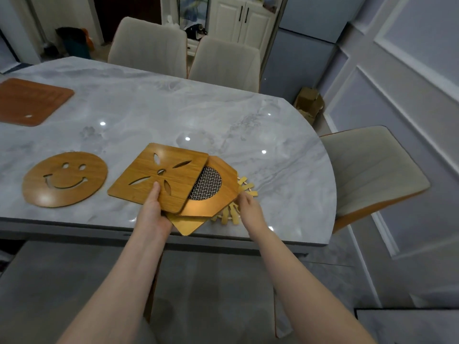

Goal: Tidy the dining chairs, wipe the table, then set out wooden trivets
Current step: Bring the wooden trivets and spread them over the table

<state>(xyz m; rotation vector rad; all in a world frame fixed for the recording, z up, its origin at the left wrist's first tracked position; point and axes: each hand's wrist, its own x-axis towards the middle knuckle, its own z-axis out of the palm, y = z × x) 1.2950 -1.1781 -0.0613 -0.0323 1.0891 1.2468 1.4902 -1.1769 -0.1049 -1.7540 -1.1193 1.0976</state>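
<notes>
My left hand [152, 212] grips the near corner of a square wooden trivet with leaf-shaped cutouts [159, 176], thumb on top, lifting it off a stack. Under it lie a trivet with a round mesh centre [211, 192], a plain yellow one [187, 225] and a slatted one [244, 188]. My right hand [249, 209] holds the right edge of the mesh trivet. A round smiley-face trivet [65, 178] lies flat to the left. A reddish-brown square trivet [32, 101] lies at the far left. All rest on the grey marble table [173, 112].
Two beige chairs [149, 45] [226, 63] stand tucked in at the table's far side, another chair [370, 167] at its right end. Two chair backs [211, 294] are right below me. A cardboard box [310, 103] sits on the floor by the right wall.
</notes>
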